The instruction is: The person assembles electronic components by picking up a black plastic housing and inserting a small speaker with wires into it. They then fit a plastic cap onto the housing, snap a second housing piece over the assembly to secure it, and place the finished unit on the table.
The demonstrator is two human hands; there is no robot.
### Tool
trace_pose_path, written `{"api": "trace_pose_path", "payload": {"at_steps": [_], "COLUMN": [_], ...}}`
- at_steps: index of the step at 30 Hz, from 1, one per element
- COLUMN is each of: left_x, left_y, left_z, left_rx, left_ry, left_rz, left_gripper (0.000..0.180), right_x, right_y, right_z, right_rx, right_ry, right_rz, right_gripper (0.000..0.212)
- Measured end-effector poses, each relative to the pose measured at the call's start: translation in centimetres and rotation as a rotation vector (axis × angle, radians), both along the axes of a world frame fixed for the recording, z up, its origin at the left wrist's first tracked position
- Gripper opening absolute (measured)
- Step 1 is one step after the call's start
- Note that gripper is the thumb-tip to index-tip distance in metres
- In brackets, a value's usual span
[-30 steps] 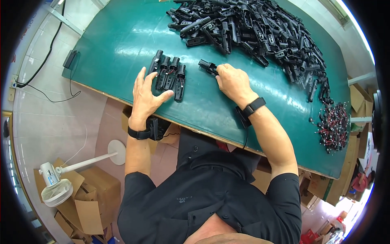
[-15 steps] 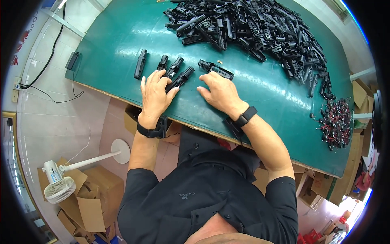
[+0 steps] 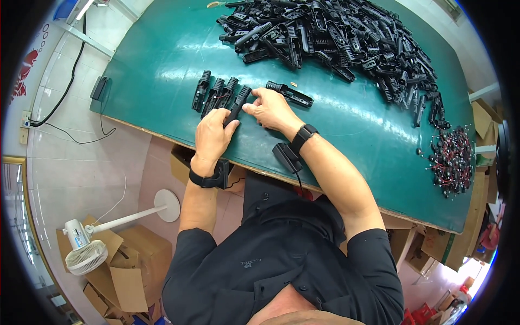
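My left hand [image 3: 214, 134] is closed round the lower end of a black ribbed plastic housing [image 3: 240, 102], at the right end of a short row. Beside it lie several like housings, among them a leftmost housing [image 3: 201, 90] and a middle housing [image 3: 213, 96]. My right hand [image 3: 272, 112] is at the held piece's right side, with thumb and forefinger bent close to it. Whether something small sits in those fingertips is hidden. Just beyond that hand another black housing [image 3: 292, 95] lies hollow side up on the green table [image 3: 346, 146].
A large heap of black housings [image 3: 325, 40] covers the far middle and right. Small black parts with red wires [image 3: 452, 162] are piled at the right edge. A black box with a cable [image 3: 287, 157] is by my right wrist. A white fan [image 3: 86, 254] stands lower left.
My left hand has closed on the row's rightmost housing. My right hand has moved left, from the lone housing to the held one. The row's pieces now lie closer together.
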State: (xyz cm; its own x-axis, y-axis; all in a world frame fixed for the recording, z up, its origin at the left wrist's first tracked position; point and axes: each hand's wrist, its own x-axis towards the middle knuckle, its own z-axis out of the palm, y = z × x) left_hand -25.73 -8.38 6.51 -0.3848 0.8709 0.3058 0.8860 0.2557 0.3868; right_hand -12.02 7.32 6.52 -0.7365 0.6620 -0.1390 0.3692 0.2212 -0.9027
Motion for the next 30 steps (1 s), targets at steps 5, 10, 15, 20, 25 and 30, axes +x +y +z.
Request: {"api": "trace_pose_path", "payload": {"at_steps": [5, 10, 15, 20, 25, 30], "left_x": [0.7, 1.2, 1.8, 2.9, 3.2, 3.7], "left_y": [-0.6, -0.4, -0.5, -0.5, -0.6, -0.6], "left_z": [-0.7, -1.5, -1.9, -1.7, -2.3, -2.3], "left_rx": [0.187, 0.291, 0.288, 0.209, 0.155, 0.13], "left_ry": [-0.328, -0.391, -0.401, -0.434, -0.68, -0.817], "left_rz": [-0.031, -0.06, -0.066, -0.087, -0.137, -0.167], "left_gripper": [0.022, 0.02, 0.02, 0.02, 0.02, 0.019], "right_x": [1.3, 2.1, 2.2, 2.6, 3.0, 3.2], "right_y": [-1.7, -3.2, -3.4, -3.0, -3.0, -3.3], "right_z": [0.1, 0.2, 0.3, -0.3, -0.5, -0.3], "right_rx": [-0.333, -0.03, -0.03, -0.01, 0.081, 0.204], "right_ry": [0.236, 0.341, 0.36, 0.301, 0.314, 0.446], "right_rz": [-0.016, 0.06, 0.029, -0.03, -0.084, -0.167], "right_gripper": [0.055, 0.047, 0.041, 0.037, 0.04, 0.054]}}
